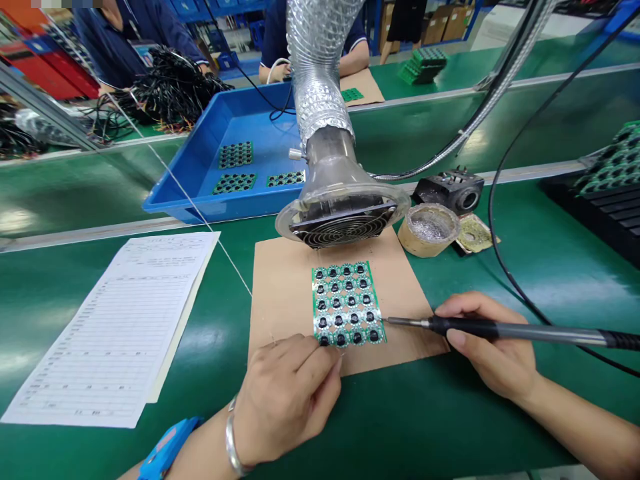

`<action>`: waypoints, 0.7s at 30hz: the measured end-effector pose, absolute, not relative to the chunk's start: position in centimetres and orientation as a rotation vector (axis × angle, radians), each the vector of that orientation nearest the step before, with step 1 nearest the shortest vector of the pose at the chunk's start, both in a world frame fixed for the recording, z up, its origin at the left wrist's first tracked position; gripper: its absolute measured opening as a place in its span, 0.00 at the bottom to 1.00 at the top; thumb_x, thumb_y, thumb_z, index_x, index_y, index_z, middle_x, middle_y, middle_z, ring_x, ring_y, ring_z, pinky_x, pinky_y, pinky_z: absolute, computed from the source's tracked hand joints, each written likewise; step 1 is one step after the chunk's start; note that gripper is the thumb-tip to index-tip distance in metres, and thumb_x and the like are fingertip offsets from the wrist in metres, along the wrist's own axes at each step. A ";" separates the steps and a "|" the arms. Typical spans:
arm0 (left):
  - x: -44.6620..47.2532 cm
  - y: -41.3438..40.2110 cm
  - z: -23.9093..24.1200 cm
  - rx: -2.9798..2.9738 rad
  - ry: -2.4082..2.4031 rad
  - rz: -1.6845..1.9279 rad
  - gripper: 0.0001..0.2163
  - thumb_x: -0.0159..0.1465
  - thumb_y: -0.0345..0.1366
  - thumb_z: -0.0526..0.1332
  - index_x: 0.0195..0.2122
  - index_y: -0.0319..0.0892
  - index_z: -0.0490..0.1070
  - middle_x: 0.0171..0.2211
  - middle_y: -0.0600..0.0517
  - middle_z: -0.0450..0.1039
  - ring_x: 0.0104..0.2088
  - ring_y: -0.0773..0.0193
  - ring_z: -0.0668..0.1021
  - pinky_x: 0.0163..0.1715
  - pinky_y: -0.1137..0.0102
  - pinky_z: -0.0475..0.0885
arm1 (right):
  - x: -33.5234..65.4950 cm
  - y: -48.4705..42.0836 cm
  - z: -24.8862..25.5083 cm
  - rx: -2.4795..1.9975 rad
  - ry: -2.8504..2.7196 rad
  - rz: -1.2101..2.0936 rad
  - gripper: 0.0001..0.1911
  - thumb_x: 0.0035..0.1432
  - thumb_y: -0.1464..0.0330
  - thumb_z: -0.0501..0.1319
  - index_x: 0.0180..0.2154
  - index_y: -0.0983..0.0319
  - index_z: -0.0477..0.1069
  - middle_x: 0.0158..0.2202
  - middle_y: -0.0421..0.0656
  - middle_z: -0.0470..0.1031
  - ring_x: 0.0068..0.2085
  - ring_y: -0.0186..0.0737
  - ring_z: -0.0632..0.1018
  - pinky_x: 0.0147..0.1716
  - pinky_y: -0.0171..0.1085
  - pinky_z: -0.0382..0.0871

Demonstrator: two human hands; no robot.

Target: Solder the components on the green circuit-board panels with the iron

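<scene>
- A blue wrist strap (pixel 167 445) and a metal bracelet (pixel 231 443) sit on the person's left forearm, at the bottom edge of the view.
- The left hand (pixel 287 393) is curled, knuckles up. Its fingertips are bunched at the near edge of the circuit board (pixel 347 305); I cannot tell whether they pinch anything.
- The right hand (pixel 493 353) is closed around a soldering iron (pixel 500 329) in a pen-like grip. The iron lies almost level and points left, its tip at the board's right edge near the lower corner.
- The green circuit board, studded with rows of small black parts, lies flat on a cardboard sheet (pixel 285 293), which rests on the green surface (pixel 425 413).
- A printed paper form (pixel 120 320) lies on the surface to the left of the cardboard, well apart from the board.
- A black cable (pixel 505 267) curves over the surface on the right.
- Just beyond the board, a clear fan hood (pixel 340 213) on a silver hose hangs over the far edge of the cardboard.
- A round pot (pixel 429 229) holding grey metal stands just right of the hood.
- Further back, a blue tray (pixel 200 167) holds three more green boards.
- Beyond that, co-workers in dark blue shirts (pixel 125 33) work at the far side.
</scene>
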State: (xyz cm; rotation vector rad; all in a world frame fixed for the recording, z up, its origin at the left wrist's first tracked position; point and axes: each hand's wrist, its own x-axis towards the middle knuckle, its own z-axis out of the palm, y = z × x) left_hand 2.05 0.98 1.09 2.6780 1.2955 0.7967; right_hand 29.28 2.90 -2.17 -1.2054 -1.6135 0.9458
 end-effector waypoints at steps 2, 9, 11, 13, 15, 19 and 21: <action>1.4 0.7 2.0 2.673 1.253 0.694 0.04 0.58 0.28 0.55 0.28 0.40 0.67 0.19 0.55 0.62 0.19 0.70 0.64 0.18 0.72 0.57 | 29.1 2.6 -1.9 -1.197 -1.611 0.951 0.05 0.55 0.68 0.58 0.36 0.57 0.68 0.26 0.42 0.71 0.24 0.38 0.71 0.19 0.35 0.63; -0.2 -0.3 4.2 2.724 1.224 0.533 0.06 0.58 0.27 0.54 0.25 0.41 0.62 0.21 0.55 0.61 0.20 0.68 0.63 0.18 0.70 0.55 | 25.7 1.6 -0.3 -1.122 -1.735 1.071 0.08 0.56 0.72 0.57 0.38 0.56 0.65 0.24 0.37 0.69 0.23 0.34 0.70 0.20 0.32 0.64; -0.3 -0.5 4.3 2.757 1.234 0.518 0.06 0.58 0.27 0.54 0.24 0.41 0.60 0.21 0.55 0.61 0.20 0.68 0.63 0.18 0.70 0.55 | 24.6 1.5 -0.4 -1.098 -1.754 1.094 0.07 0.56 0.73 0.56 0.37 0.56 0.65 0.23 0.37 0.69 0.23 0.34 0.70 0.20 0.32 0.64; -0.4 -0.7 4.3 2.790 1.255 0.492 0.07 0.58 0.27 0.54 0.24 0.42 0.58 0.20 0.55 0.60 0.19 0.67 0.62 0.18 0.69 0.54 | 23.9 1.4 -0.8 -1.079 -1.756 1.081 0.07 0.56 0.73 0.56 0.38 0.56 0.65 0.23 0.37 0.70 0.22 0.34 0.70 0.20 0.32 0.64; -0.4 -0.8 4.1 2.816 1.279 0.473 0.07 0.57 0.27 0.54 0.24 0.42 0.57 0.20 0.55 0.59 0.19 0.67 0.61 0.18 0.69 0.53 | 23.6 1.4 -1.3 -1.082 -1.761 1.034 0.08 0.56 0.73 0.56 0.38 0.57 0.65 0.25 0.38 0.71 0.23 0.34 0.70 0.20 0.31 0.65; -0.5 -1.1 3.6 2.838 1.326 0.447 0.06 0.57 0.27 0.54 0.24 0.43 0.58 0.21 0.55 0.59 0.20 0.66 0.62 0.19 0.68 0.52 | 23.7 1.4 -1.9 -1.112 -1.817 0.950 0.07 0.55 0.72 0.57 0.38 0.58 0.66 0.27 0.40 0.72 0.25 0.36 0.72 0.21 0.32 0.66; -0.4 -1.1 3.5 2.837 1.340 0.446 0.06 0.57 0.27 0.54 0.24 0.43 0.58 0.21 0.55 0.60 0.20 0.66 0.62 0.19 0.68 0.53 | 23.7 1.4 -2.0 -1.115 -1.845 0.929 0.07 0.55 0.72 0.58 0.37 0.58 0.66 0.28 0.40 0.72 0.26 0.36 0.73 0.21 0.32 0.66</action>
